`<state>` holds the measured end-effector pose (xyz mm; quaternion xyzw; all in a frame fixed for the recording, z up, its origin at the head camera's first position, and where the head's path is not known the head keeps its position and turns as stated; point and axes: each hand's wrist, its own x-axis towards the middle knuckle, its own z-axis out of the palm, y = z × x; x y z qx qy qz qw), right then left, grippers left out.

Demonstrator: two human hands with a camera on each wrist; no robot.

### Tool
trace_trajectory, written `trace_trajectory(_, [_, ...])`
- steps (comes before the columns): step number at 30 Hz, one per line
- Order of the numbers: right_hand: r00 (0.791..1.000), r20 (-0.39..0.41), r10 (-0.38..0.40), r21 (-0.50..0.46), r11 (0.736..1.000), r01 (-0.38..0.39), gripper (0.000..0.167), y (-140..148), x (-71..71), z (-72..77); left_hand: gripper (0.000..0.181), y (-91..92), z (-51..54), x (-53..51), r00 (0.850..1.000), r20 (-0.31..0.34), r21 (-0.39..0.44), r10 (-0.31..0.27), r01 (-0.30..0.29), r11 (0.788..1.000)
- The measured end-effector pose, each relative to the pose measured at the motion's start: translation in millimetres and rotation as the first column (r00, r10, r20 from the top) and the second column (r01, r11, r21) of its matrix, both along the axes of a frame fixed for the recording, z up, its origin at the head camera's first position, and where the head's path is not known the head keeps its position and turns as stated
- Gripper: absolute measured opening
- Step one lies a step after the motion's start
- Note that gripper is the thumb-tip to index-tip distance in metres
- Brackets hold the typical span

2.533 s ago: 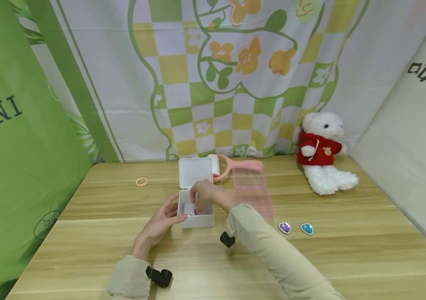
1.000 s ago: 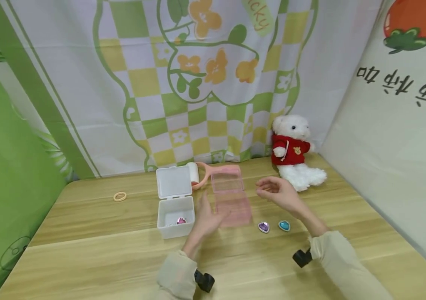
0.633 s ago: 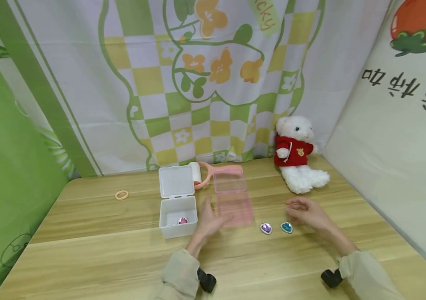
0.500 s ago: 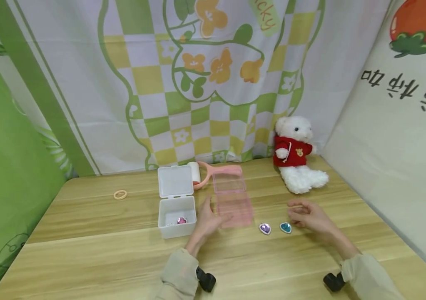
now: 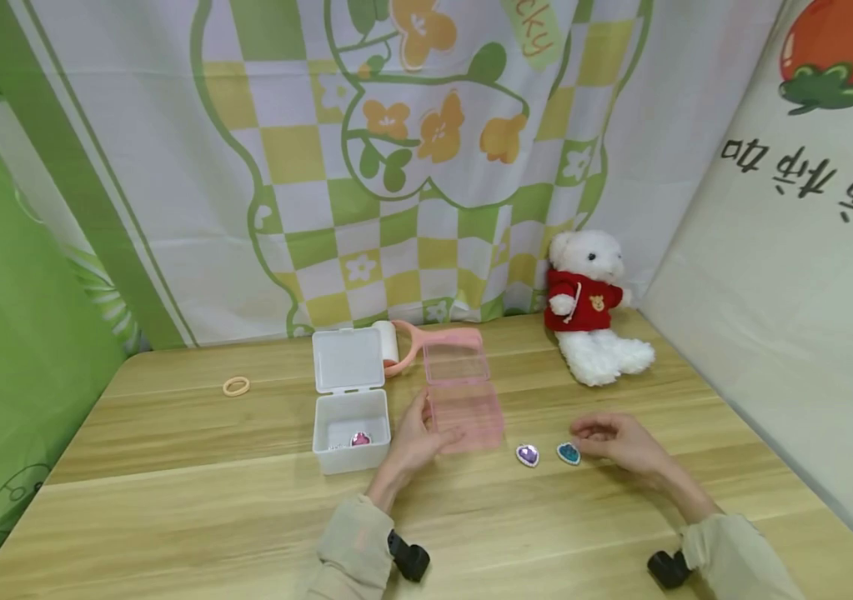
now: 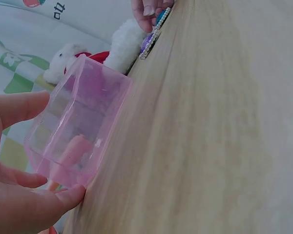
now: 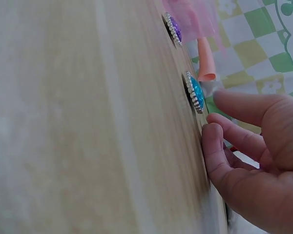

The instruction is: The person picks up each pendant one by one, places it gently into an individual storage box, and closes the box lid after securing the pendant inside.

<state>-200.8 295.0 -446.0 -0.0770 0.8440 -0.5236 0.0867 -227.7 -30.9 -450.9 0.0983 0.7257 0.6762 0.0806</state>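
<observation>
Taking the teal heart-shaped jewel (image 5: 568,452) on the wooden table (image 5: 171,517) by both sides seems surest, right hand (image 5: 624,446) loosely parted beside it, left hand (image 5: 414,437) spread at the clear pink plastic box (image 5: 474,412).

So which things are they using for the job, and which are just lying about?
Likely part of the job:
pink box, at the left grip
blue gem, near the right grip
purple gem
white box with a pink gem inside

Seemingly just lying about:
pale ring
peach-handled roller
white teddy in red
</observation>
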Motion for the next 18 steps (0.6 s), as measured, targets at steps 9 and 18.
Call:
trace_trajectory(9, [0.996,-0.071,0.062,0.143,0.988,-0.051,0.035,-3,-0.7,0.0,0.087,-2.0,19.9,10.1,1.000,0.017,0.033,-0.019,0.019,0.999])
trace_trajectory(18, [0.992,-0.108,0.067,0.225,0.974,-0.041,0.026,-8,-0.6,2.5,0.083,-2.6,18.8,9.4,0.999,0.016,0.039,-0.029,0.029,0.999])
